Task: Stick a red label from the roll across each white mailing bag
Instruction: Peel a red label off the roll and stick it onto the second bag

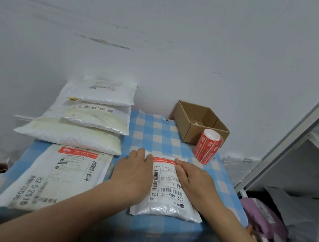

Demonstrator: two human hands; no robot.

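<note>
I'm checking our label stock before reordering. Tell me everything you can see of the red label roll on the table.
The red label roll stands on end at the far right of the blue-checked cloth, just in front of the open cardboard box; whether they touch is unclear. Glossy red labels with white print wrap a pale core, visible at the top. A loose tail of labels hangs down its front to the cloth. Only the cloth plainly touches it.
</note>
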